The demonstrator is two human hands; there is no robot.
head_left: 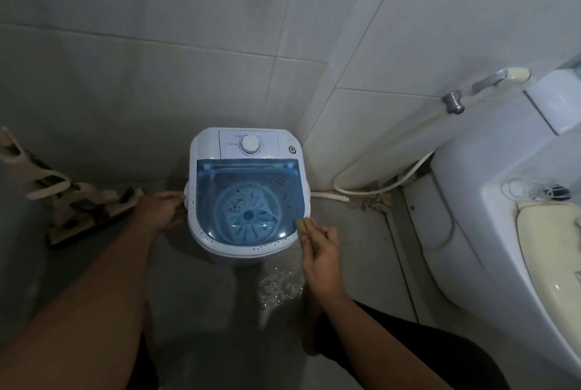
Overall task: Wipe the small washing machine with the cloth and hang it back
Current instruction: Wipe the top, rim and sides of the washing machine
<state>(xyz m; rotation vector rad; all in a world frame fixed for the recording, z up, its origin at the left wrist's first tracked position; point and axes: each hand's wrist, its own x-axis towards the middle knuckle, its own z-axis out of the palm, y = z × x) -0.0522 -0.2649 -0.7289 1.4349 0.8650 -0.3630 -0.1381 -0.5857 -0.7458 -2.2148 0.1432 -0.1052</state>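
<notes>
The small white washing machine (248, 191) stands on the tiled floor against the wall, with a see-through blue lid (248, 201) and a white dial (250, 144) at its back. Dark specks dot the lid and its white rim. My left hand (162, 212) grips the machine's left side. My right hand (320, 253) holds a small folded brownish cloth (303, 227) pressed against the front right rim of the lid.
A toilet (515, 232) with a cream seat fills the right side, with a bidet sprayer (490, 81) and its hose on the wall behind. A beige mop or wiper head (78, 201) lies on the floor at left. Water wets the floor in front of the machine.
</notes>
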